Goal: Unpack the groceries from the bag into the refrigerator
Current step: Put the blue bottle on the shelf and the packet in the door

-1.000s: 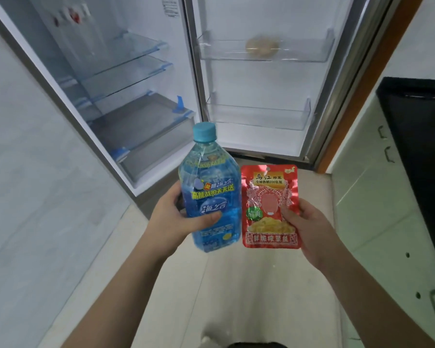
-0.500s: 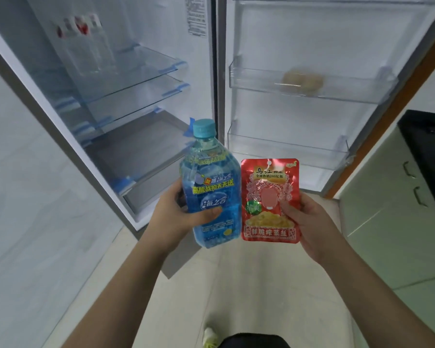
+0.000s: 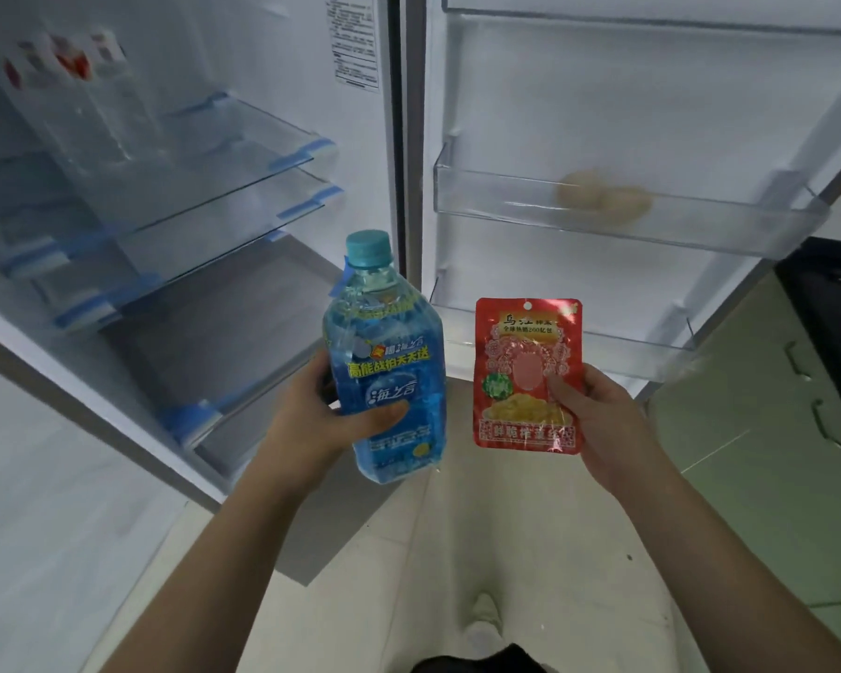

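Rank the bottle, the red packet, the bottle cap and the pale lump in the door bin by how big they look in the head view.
1. bottle, held by the left hand
2. red packet, pinched by the right hand
3. pale lump and bottle cap: unsure, since the lump is blurred and farther from the camera

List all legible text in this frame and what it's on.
"海之言": blue bottle, label centre.
"高能战拍天天送": bottle, yellow band.
"乌江": red packet, top.
"全球热销200亿包": packet, under the brand.
Packet's bottom line: blurred.
Sticker on the fridge wall: too small to read.
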### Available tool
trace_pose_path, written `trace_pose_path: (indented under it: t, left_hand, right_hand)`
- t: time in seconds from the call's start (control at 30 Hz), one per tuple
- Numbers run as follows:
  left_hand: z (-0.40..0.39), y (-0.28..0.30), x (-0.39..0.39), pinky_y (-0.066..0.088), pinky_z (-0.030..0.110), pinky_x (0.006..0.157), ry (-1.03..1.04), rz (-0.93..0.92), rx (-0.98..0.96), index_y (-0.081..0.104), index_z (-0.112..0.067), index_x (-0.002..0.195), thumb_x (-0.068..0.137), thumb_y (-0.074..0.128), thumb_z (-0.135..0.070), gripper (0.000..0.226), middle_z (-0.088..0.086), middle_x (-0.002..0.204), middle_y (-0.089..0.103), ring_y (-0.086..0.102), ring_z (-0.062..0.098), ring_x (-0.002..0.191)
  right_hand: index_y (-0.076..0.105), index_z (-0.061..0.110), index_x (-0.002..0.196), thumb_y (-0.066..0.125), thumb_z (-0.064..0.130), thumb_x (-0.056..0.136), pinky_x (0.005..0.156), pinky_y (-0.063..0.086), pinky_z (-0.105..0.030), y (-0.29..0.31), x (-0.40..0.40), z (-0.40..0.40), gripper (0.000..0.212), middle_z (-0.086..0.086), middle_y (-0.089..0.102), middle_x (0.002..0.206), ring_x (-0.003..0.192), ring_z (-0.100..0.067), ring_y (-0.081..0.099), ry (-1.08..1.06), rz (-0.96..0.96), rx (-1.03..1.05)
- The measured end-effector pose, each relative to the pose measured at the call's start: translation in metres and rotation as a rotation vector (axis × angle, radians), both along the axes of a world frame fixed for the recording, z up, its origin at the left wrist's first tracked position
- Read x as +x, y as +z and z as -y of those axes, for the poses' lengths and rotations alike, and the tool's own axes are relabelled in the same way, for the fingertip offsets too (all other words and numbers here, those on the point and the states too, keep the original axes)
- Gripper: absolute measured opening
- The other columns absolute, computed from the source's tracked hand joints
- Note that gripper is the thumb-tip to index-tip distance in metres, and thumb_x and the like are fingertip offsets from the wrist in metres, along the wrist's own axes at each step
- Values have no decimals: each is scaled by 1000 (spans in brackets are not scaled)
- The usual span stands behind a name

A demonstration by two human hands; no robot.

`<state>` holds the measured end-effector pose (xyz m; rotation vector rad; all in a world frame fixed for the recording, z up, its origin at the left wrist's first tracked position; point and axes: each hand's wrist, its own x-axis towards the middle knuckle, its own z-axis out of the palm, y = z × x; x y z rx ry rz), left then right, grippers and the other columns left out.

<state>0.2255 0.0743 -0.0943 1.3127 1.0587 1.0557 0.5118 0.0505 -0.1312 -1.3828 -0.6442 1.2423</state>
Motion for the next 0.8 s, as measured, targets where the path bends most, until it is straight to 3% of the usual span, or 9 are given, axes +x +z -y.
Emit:
trace_pose_path:
  t: [0.1, 0.23, 0.33, 0.4, 0.5, 0.7, 0.8]
  left_hand:
    - [-20, -2, 12, 56, 52, 87, 3, -19, 9, 67, -34, 103, 48, 93, -41, 62, 1, 112, 73, 69, 25, 104]
    - [-45, 2, 34, 59, 29, 72, 51, -7, 13, 66, -24, 103, 46, 88, -32, 62, -5, 102, 76, 72, 16, 95]
    - [-62, 6, 49, 58, 23, 67, 54, 4, 12, 64, -18, 105, 49, 94, -17, 63, -5, 98, 76, 72, 13, 92]
    - [-72, 9, 57, 57, 21, 65, 69, 24, 9, 63, -17, 105, 53, 86, -10, 57, -6, 95, 76, 72, 11, 90]
    - [-84, 6, 63, 58, 24, 68, 85, 35, 0, 64, -18, 106, 54, 86, -13, 57, -5, 100, 76, 72, 14, 94]
    - [-103, 0, 61, 55, 52, 89, 145, -28, -6, 68, -24, 107, 42, 94, -52, 75, 2, 110, 73, 69, 25, 105]
    - [-108, 0, 62, 55, 51, 90, 151, -47, 0, 68, -30, 104, 42, 93, -54, 71, 1, 110, 73, 69, 24, 105]
  right_hand:
    - [62, 15, 117, 62, 22, 92, 85, 55, -48, -6, 12, -33, 25, -4, 73, 108, 94, -28, 72, 31, 11, -13]
    - [64, 15, 115, 65, 26, 90, 85, 56, -49, -9, 29, -76, 27, -4, 74, 105, 91, -28, 72, 64, 67, -17]
    - [63, 18, 116, 67, 28, 89, 82, 57, -50, -9, 43, -103, 29, -2, 74, 104, 88, -27, 73, 88, 99, -34]
    - [63, 17, 116, 67, 25, 90, 81, 57, -52, -10, 52, -120, 27, -4, 74, 103, 85, -28, 73, 111, 95, -62]
    - [63, 13, 115, 66, 18, 90, 82, 57, -50, -9, 59, -143, 26, -8, 74, 102, 84, -29, 73, 143, 91, -63]
    - [64, 12, 116, 62, 8, 89, 83, 56, -45, -7, 67, -181, 28, -9, 75, 97, 86, -30, 72, 176, 77, -62]
    - [69, 19, 109, 63, 9, 88, 79, 58, -43, -3, 68, -194, 24, -6, 75, 95, 84, -28, 73, 243, 214, 10]
